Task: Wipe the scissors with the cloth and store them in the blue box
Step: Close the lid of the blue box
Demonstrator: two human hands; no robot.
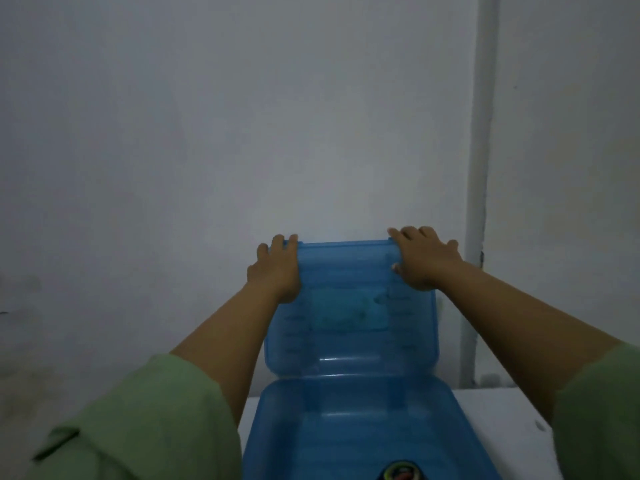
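Observation:
The blue box [349,420] of see-through plastic stands open on a white surface, low in the middle of the view. Its hinged lid [349,306] is raised upright against the wall. My left hand [275,268] grips the lid's top left corner, fingers curled over the upper edge. My right hand [424,259] grips the top right corner the same way. A dark object with coloured parts [401,474] lies in the box at the bottom edge of the frame; I cannot tell what it is. No cloth is in view.
A white table [512,420] carries the box and shows to its right. A bare grey wall [207,133] rises right behind the lid. A white pipe [479,202] runs vertically down the wall at the right. Green sleeves cover both upper arms.

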